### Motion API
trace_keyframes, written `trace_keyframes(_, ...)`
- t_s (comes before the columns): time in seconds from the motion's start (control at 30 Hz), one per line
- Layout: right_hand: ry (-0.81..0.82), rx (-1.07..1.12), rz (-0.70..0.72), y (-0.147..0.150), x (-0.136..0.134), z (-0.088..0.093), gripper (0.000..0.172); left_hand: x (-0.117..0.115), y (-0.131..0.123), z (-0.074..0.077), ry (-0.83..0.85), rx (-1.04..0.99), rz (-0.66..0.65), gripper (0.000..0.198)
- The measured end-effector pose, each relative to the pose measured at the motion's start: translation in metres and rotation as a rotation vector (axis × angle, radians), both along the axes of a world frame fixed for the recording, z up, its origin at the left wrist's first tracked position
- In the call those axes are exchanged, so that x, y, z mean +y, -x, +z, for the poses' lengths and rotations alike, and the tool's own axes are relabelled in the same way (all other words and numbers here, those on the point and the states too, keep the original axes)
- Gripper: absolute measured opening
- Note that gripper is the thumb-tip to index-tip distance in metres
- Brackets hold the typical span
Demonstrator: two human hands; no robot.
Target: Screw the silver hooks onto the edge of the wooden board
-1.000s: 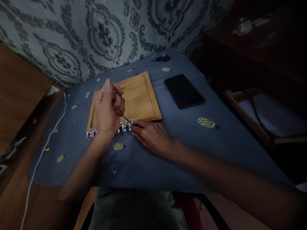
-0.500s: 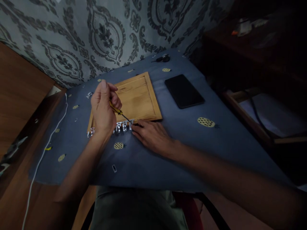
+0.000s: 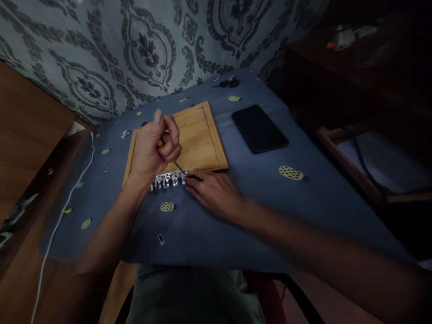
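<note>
A wooden panel [image 3: 199, 135] lies on the blue cloth. Along its near edge runs a metal strip of hooks [image 3: 168, 179]. My left hand [image 3: 155, 150] is closed round a small screwdriver [image 3: 178, 167] with a yellow handle; its dark tip points down at the right end of the hook strip. My right hand [image 3: 212, 191] lies on the cloth just right of the strip, fingers together, their tips pressing the strip's right end by the screwdriver tip.
A black phone [image 3: 259, 128] lies right of the panel. A dark small object [image 3: 229, 81] sits at the table's far edge by the patterned wall. A white cable [image 3: 64, 211] runs down the left side. Small metal parts [image 3: 125, 133] dot the cloth. Dark furniture stands at right.
My left hand turned on the screwdriver and shifted slightly right, uncovering more of the panel's left part. The right hand stayed put at the strip's end.
</note>
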State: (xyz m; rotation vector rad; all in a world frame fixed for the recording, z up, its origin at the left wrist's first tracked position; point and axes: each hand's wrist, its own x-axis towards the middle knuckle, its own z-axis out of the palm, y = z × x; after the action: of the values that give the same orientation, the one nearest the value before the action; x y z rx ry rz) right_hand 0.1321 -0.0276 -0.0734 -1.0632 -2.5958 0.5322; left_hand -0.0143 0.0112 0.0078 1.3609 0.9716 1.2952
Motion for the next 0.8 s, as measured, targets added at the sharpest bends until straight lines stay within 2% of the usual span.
trace_keyframes(0.17,-0.004,-0.017,0.013,0.0,0.001,-0.002,0.03,-0.007,-0.014,-0.01,-0.181,-0.16,0.349,0.049)
trace_keyframes(0.23,-0.008,-0.017,0.009,-0.001,0.001,-0.002,0.031,-0.007,-0.017,-0.012,-0.189,-0.197,0.399,0.05)
trace_keyframes(0.33,-0.009,-0.029,0.006,-0.001,0.001,-0.001,0.031,-0.005,-0.016,-0.011,-0.198,-0.181,0.304,0.057)
trace_keyframes(0.5,-0.02,-0.024,0.013,0.0,0.0,0.0,0.03,0.003,0.0,-0.006,-0.042,-0.044,-0.037,0.064)
trace_keyframes(0.6,-0.027,-0.02,0.006,0.0,0.0,-0.001,0.03,0.006,0.007,-0.004,-0.002,0.018,-0.127,0.065)
trace_keyframes(0.67,-0.028,-0.015,0.004,0.0,0.0,-0.002,0.03,0.005,0.006,-0.005,-0.024,0.022,-0.096,0.061)
trace_keyframes(0.8,-0.035,-0.009,0.006,0.0,0.0,-0.003,0.03,-0.006,-0.005,-0.01,-0.221,-0.01,0.21,0.045)
